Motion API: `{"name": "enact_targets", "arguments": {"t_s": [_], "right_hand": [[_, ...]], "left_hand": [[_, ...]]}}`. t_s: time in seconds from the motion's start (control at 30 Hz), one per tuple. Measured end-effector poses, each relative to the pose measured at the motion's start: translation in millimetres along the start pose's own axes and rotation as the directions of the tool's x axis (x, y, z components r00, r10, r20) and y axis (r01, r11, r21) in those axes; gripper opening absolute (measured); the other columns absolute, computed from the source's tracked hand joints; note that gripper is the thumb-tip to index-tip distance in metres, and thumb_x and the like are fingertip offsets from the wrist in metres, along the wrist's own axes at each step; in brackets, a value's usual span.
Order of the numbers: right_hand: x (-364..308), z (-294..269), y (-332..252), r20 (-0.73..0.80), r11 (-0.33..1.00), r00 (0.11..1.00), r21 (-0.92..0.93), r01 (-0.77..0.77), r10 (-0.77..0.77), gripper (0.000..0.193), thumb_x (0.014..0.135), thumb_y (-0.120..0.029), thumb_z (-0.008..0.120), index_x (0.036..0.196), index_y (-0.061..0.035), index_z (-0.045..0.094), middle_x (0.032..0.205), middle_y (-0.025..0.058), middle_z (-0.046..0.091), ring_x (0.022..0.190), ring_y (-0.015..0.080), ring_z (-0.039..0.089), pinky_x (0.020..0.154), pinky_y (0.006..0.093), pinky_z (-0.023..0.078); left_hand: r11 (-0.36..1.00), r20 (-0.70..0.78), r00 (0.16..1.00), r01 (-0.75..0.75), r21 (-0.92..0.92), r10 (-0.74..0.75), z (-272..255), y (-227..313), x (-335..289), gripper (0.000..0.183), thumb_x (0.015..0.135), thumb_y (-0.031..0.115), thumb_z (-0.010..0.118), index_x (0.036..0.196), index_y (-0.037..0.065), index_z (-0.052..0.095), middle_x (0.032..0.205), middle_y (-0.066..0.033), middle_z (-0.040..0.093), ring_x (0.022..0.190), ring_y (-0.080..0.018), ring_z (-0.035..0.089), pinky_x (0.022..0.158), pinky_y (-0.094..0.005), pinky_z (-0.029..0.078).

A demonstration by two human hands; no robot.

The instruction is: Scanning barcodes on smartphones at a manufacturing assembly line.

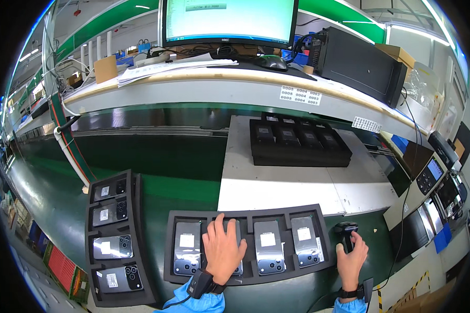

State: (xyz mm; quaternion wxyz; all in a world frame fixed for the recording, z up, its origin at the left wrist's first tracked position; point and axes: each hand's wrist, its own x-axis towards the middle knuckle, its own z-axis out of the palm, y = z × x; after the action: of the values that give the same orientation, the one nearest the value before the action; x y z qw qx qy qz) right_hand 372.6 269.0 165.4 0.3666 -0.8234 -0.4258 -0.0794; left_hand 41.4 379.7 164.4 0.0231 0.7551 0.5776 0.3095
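Left hand is lying flat on the second phone in the near foam tray, fingers spread and open, pressing on it, not wrapped around it. That phone is sitting in the second slot from the left, mostly hidden under the palm. Three more phones are lying face-down in the other slots: one at 9 o'clock of the hand, two at 3 o'clock.

Right hand is gripping a black handheld scanner, fingers closed on its handle, just off the tray's right edge at 3 o'clock. The gap between scanner and tray edge is narrow.

A second foam tray with four phones is sitting turned sideways at 9 o'clock, near the first tray but apart from it. A third tray is resting on the white counter at 12 o'clock, well apart. A bare white strip is lying between it and the near tray. The green belt is running open toward 10 o'clock. A monitor is standing on the shelf above.
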Motion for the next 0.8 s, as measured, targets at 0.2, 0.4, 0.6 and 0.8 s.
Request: {"name": "enact_targets", "arguments": {"t_s": [0.2, 0.4, 0.6, 0.8], "right_hand": [[16, -4, 8, 0.089, 0.988, 0.984, 0.011, -0.154, 0.152, 0.055, 0.079, -0.016, 0.075, 0.130, -0.0038, 0.059, 0.097, 0.0199, 0.070, 0.094, 0.0415, 0.068, 0.086, 0.0497, 0.052], [24, -21, 18, 0.164, 0.947, 0.977, 0.270, -0.175, 0.134, 0.039, 0.081, -0.010, 0.073, 0.117, 0.0026, 0.064, 0.085, 0.0141, 0.069, 0.068, 0.0257, 0.068, 0.065, 0.0384, 0.055], [-17, -24, -103, 0.938, 0.460, 0.336, 0.337, -0.822, -0.085, 0.019, 0.088, -0.007, 0.071, 0.102, 0.0012, 0.061, 0.080, 0.0082, 0.065, 0.057, 0.0159, 0.060, 0.053, 0.0301, 0.050], [-69, 42, -183, 0.944, 0.652, 0.251, 0.330, -0.683, -0.215, 0.021, 0.094, -0.015, 0.073, 0.105, -0.0014, 0.061, 0.077, 0.0039, 0.062, 0.062, 0.0124, 0.060, 0.056, 0.0273, 0.049]], "left_hand": [[0.989, -0.002, 0.998, 0.067, -0.130, -0.067, -4, -12, -4, 0.059, 0.079, 0.027, 0.080, 0.130, 0.007, 0.059, 0.144, -0.0195, 0.045, 0.131, -0.0401, 0.043, 0.102, -0.0506, 0.038], [0.860, -0.250, 0.946, 0.054, -0.507, -0.206, -4, -37, 11, 0.028, 0.085, 0.016, 0.074, 0.110, 0.006, 0.067, 0.122, -0.0108, 0.063, 0.109, -0.0268, 0.060, 0.085, -0.0379, 0.048], [0.517, -0.134, 0.892, 0.123, -0.847, -0.431, -12, -38, 15, 0.012, 0.090, 0.004, 0.067, 0.102, 0.002, 0.068, 0.098, -0.0066, 0.069, 0.088, -0.0155, 0.064, 0.074, -0.0294, 0.049], [0.464, -0.110, 0.895, 0.117, -0.878, -0.433, -8, -38, 20, 0.008, 0.093, 0.004, 0.065, 0.101, 0.002, 0.068, 0.092, -0.0045, 0.069, 0.078, -0.0095, 0.060, 0.068, -0.0266, 0.050]]}}
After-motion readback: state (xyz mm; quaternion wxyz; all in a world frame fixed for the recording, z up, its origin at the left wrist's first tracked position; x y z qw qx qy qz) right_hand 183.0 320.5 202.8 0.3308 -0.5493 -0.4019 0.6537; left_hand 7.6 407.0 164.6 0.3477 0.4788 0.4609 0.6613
